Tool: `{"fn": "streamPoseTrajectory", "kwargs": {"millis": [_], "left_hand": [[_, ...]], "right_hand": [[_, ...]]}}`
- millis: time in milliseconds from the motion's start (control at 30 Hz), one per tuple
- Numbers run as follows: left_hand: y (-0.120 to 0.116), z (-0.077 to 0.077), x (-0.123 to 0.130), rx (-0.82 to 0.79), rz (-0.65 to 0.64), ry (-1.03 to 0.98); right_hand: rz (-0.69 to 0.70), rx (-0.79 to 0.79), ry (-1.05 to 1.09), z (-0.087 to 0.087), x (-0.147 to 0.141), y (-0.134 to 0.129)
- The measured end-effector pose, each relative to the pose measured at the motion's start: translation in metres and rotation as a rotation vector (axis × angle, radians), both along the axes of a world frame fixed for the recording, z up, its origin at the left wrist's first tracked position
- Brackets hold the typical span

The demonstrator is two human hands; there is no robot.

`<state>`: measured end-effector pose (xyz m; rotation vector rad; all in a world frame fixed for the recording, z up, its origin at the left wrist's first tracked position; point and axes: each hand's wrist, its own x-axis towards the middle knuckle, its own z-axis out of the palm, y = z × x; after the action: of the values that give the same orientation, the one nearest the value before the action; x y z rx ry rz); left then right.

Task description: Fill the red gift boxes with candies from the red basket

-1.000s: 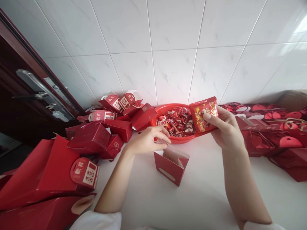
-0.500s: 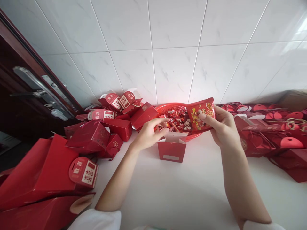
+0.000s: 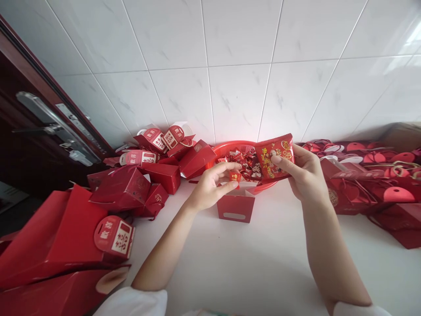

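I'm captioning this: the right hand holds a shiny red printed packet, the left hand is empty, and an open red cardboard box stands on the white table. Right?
The left hand is not empty: the head view shows it holding a small red wrapped sweet with yellow markings. The right hand does hold the red packet, and the red box stands on the table.

Red candy (image 3: 234,176) between left fingers (image 3: 226,166)

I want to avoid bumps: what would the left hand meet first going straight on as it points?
Probably the red packet in the right hand, though depth is unclear: the sweets in the basket might come first.
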<state>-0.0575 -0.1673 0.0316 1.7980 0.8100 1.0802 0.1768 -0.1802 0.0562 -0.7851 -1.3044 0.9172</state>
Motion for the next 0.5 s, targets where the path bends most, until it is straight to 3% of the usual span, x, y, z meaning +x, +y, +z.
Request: {"fn": "streamPoseTrajectory", "kwargs": {"millis": [300, 500], "left_hand": [[0.001, 0.005, -0.009, 0.35, 0.064, 0.273], [0.004, 0.009, -0.028, 0.224, 0.017, 0.476]], "right_hand": [[-0.001, 0.019, -0.039, -0.001, 0.0, 0.001], [0.056, 0.004, -0.008, -0.001, -0.001, 0.001]]}}
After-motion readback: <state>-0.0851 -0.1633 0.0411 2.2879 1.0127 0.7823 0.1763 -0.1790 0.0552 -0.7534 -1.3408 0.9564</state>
